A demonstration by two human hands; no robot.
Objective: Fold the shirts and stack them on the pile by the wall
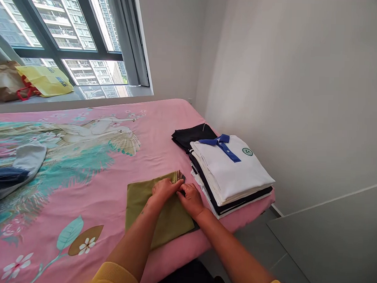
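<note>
A folded olive-green garment (170,227) lies flat near the edge of the bed; its exact kind cannot be made out. My left hand (166,187) rests over its far right corner, with the fingers pinched together at the edge. From the right, my right hand (190,198) meets it there, fingertips also pinching that edge. The bit of cloth between my fingers is mostly hidden. Some dark cloth peeks out under the garment's right side. Just right of my hands is a stack of folded clothes, topped by a white polo shirt (237,172) with a blue collar and a green round badge.
Black folded clothes (191,136) lie behind the stack. A pink patterned sheet (164,132) covers the bed. Crumpled blue and grey clothes (14,172) are at the far left. A yellow bag (48,81) and a brown paper bag (5,81) rest on the windowsill.
</note>
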